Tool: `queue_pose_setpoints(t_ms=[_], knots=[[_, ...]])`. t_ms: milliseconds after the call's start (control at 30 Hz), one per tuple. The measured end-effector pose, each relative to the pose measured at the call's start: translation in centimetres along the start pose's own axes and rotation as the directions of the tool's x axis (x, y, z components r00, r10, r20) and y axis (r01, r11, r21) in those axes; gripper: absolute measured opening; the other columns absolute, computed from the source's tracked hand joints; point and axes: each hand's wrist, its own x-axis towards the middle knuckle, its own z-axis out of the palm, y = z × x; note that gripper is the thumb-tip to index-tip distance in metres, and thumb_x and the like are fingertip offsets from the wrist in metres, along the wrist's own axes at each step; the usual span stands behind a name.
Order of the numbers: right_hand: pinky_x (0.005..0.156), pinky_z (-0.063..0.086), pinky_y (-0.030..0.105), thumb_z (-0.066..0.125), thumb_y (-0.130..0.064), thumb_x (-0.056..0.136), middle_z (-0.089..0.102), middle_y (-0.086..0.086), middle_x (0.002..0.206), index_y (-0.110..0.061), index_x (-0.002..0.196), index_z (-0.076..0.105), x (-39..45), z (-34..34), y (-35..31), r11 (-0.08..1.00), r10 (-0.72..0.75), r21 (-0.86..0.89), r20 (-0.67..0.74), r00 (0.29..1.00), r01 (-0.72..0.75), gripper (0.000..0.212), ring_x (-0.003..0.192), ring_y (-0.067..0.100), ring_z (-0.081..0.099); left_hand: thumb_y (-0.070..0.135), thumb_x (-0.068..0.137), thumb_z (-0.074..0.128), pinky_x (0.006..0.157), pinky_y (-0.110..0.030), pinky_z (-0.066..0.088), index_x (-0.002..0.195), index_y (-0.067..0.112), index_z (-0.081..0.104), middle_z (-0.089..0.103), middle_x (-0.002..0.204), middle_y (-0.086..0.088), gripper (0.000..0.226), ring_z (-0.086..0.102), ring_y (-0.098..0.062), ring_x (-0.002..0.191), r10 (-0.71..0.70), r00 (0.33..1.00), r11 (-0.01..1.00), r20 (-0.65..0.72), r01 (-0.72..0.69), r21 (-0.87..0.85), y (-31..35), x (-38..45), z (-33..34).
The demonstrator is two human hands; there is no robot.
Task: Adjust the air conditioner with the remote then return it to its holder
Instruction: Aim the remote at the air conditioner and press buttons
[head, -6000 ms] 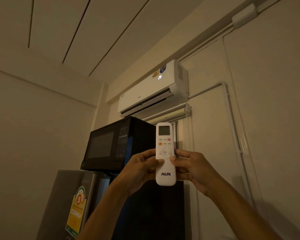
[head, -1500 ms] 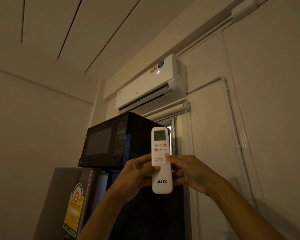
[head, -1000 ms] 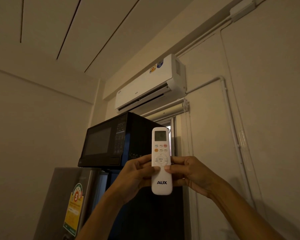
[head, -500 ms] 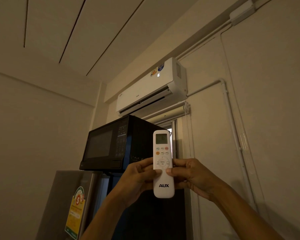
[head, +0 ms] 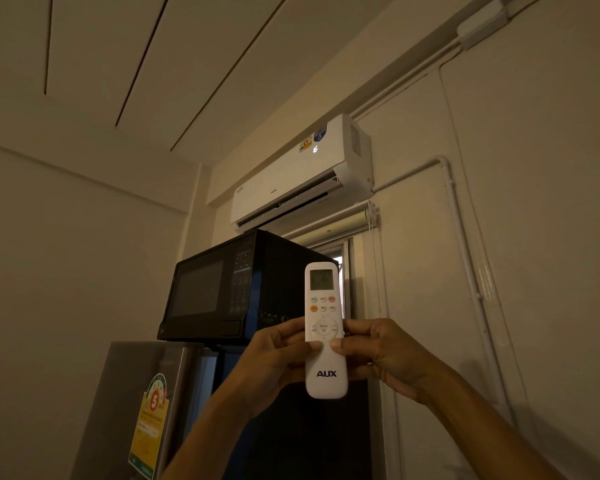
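Note:
A white AUX remote (head: 325, 375) stands upright in front of me, held from both sides. My left hand (head: 274, 358) grips its left edge and my right hand (head: 385, 355) its right edge. Both thumbs rest just below the round menu pad. The remote's small screen is lit faintly. High on the wall, the white air conditioner (head: 302, 174) has its flap open and shows a lit digit on its front. No remote holder is in view.
A black microwave (head: 222, 289) sits on a steel fridge (head: 142, 403) with a yellow-green energy label, to the left below the unit. A rolled blind (head: 329, 223) hangs under the air conditioner. White pipes (head: 465, 237) run down the right wall.
The remote and both hands have sunk slightly in the view over the last second. Both thumbs now sit lower, under the round pad. The unit's display has changed from two digits to one.

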Motion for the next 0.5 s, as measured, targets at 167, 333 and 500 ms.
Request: queue_pose_setpoints(t_ms=[167, 333, 500], knots=[[0.066, 0.06, 0.029, 0.063, -0.008, 0.082, 0.072, 0.002, 0.102, -0.024, 0.105, 0.063, 0.0, -0.1, 0.2, 1.0, 0.001, 0.003, 0.0, 1.0, -0.001, 0.029, 0.092, 0.017, 0.072, 0.008, 0.075, 0.061, 0.068, -0.029, 0.061, 0.114, 0.021, 0.057, 0.076, 0.103, 0.001, 0.041, 0.071, -0.022, 0.098, 0.002, 1.0, 1.0, 0.005, -0.002, -0.001, -0.2, 0.0, 0.0], [0.067, 0.06, 0.03, 0.064, -0.006, 0.081, 0.074, 0.0, 0.1, -0.025, 0.104, 0.064, -0.3, -0.4, 0.7, 1.0, 0.006, 0.008, 0.004, 1.0, -0.006, 0.029, 0.093, 0.018, 0.072, 0.007, 0.077, 0.061, 0.069, -0.03, 0.06, 0.117, 0.02, 0.056, 0.075, 0.107, -0.002, 0.042, 0.07, -0.024, 0.1, -0.012, 1.0, 1.0, 0.012, 0.012, -0.014, -0.7, -0.1, 0.1], [0.067, 0.06, 0.029, 0.064, -0.007, 0.081, 0.074, 0.001, 0.1, -0.024, 0.107, 0.064, -1.1, -0.7, 1.4, 1.0, 0.019, -0.008, -0.003, 1.0, -0.019, 0.031, 0.093, 0.018, 0.072, 0.006, 0.077, 0.061, 0.07, -0.031, 0.06, 0.117, 0.019, 0.056, 0.074, 0.108, -0.003, 0.042, 0.069, -0.024, 0.101, -0.035, 0.999, 0.999, 0.015, 0.035, -0.035, -1.9, -0.4, 0.5]])
